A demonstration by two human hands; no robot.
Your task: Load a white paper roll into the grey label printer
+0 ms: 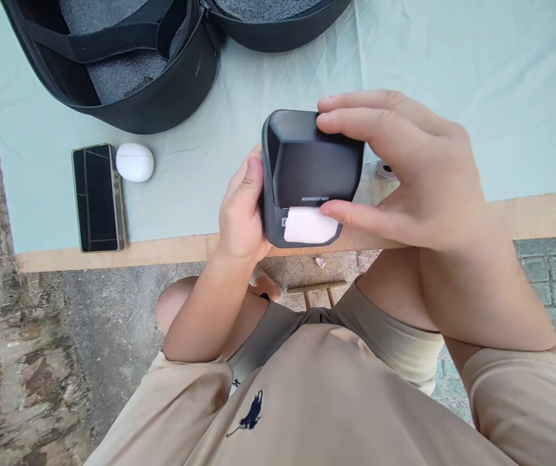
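Observation:
A black label printer [320,169] marked NIIMBOT is held up over the table's near edge. From its front slot hangs a strip of white label paper [309,225]. My left hand [243,210] grips the printer's left side, thumb along the edge and the other fingers hidden behind it. My right hand [404,162] spans the printer's lid: its fingertips rest on the top right corner, and its thumb touches the lid's lower edge beside the paper. Partly behind my right hand lies a small white roll [384,169] with a dark centre.
An open black zip case [180,97] with grey foam stands at the back left. A phone [97,197] and a white earbud case [134,162] lie at the left on the pale green cloth [200,175]. The wooden table edge [175,252] runs above my lap.

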